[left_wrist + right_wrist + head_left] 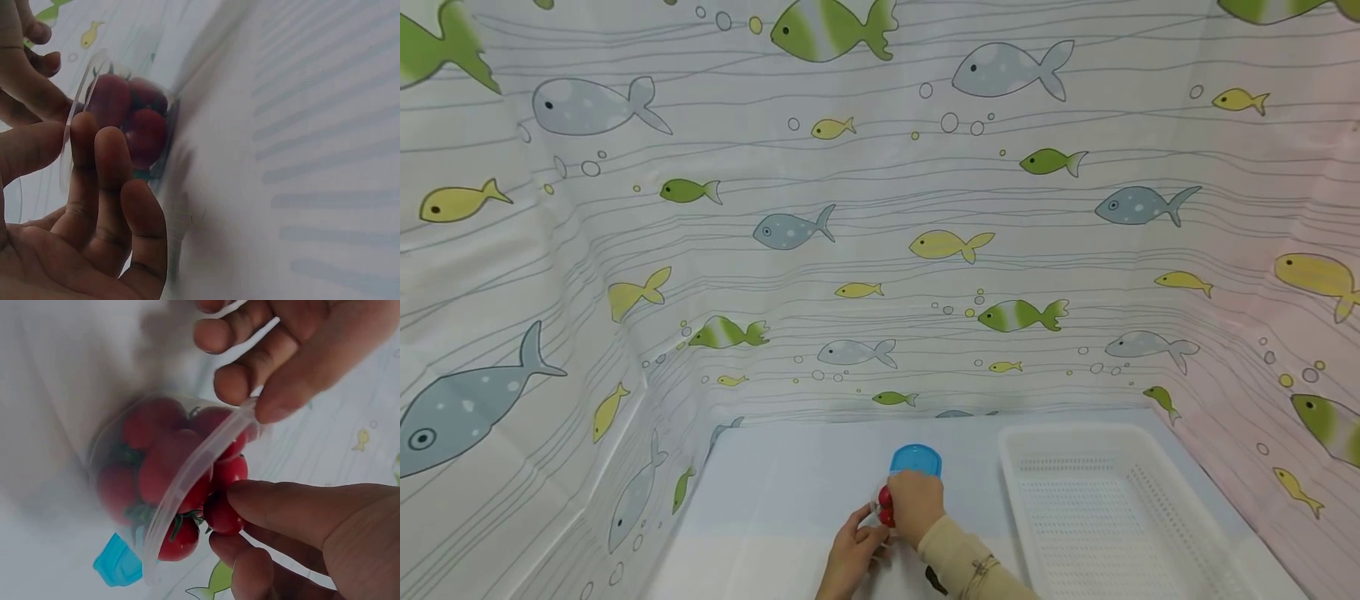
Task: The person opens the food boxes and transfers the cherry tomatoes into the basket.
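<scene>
A clear plastic tub (181, 487) holds several red cherry tomatoes (169, 462) with green stems. My left hand (850, 550) pinches the tub's rim between thumb and fingers; this grip shows in both wrist views. From the opposite side, my right hand (919, 507) reaches to the tub's mouth. Its thumb and fingers pinch one cherry tomato (223, 514) at the opening, as the right wrist view shows. In the head view the right hand hides much of the tub. A blue plastic lid (916, 458) lies on the table just beyond the hands.
A white perforated basket (1093, 533) stands on the white table (760, 492), right of the hands. A small dark object (934, 578) is partly covered by the right sleeve. A fish-print curtain (865, 317) encloses the table's back and sides.
</scene>
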`<state>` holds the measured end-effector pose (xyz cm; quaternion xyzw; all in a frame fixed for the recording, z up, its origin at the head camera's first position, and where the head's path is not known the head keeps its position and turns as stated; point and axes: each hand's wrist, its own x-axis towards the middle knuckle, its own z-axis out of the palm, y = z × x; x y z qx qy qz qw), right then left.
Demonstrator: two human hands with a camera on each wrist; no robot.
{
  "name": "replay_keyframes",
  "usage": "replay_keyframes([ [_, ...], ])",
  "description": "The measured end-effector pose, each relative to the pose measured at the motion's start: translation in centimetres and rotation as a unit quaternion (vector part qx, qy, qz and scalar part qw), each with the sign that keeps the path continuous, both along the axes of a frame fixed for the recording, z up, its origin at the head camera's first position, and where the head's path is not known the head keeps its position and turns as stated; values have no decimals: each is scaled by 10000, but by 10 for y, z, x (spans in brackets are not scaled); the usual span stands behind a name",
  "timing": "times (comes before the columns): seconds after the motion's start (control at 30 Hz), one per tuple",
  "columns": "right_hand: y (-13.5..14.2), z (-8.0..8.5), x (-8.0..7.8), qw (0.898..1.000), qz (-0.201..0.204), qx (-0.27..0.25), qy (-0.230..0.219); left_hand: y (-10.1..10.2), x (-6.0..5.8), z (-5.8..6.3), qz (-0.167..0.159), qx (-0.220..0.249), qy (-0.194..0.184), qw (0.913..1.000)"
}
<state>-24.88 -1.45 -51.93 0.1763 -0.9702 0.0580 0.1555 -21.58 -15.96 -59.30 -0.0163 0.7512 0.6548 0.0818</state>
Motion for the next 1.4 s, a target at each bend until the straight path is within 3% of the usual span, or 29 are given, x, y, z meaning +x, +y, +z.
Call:
replay_keyframes([
  [0.3,15,6,-6,9927,211,-1185,-32,2,-1,1,33,-137,-8,9999],
  [0.63,32,14,-14,9812,394,-1882,-178,1,-1,1,-68,-138,78,9999],
  [0.87,45,20,-22,9772,426,-2040,-412,1,-5,-2,-4,-195,41,9998],
  [1.17,68,38,-23,9677,593,-2321,-783,3,-5,5,67,-295,-159,9994],
  [1.4,96,53,-24,9629,538,-2547,-705,4,-5,5,76,-197,-196,9996],
])
